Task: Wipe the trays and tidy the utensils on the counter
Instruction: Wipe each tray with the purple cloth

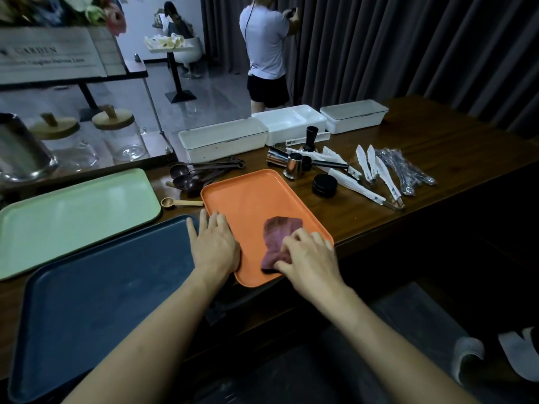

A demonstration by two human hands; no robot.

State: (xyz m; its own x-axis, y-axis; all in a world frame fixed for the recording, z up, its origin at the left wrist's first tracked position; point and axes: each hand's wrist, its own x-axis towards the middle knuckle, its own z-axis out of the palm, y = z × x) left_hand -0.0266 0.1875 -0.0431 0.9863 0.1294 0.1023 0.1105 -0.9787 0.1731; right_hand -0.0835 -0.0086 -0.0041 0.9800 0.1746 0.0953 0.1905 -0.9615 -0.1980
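Two bare forearms enter from the bottom of the frame. The left hand (214,246) lies flat with straight, slightly spread fingers, pressing on the left rim of the orange tray (250,196) at centre. The right hand (309,258) curls its fingers round a purple cloth (278,231), which rests on the lower right part of that tray's floor. The step in hand appears to be wiping the orange tray while the left hand steadies it. The next move probably calls for sweeping the cloth toward the far end, which is bare. The dark blue tray (102,287) at lower left and the green tray (73,214) at middle left hold nothing. Utensils lie loose on the counter (437,158): brown spoons (189,176) left of the orange tray's far end, white tongs (376,176) at centre right. Three white boxes stand in a row at upper centre. The middle box (288,121) is open and shows only its white divided inside. The left box (223,138) and the right box (354,115) are lidded, so their contents are hidden.
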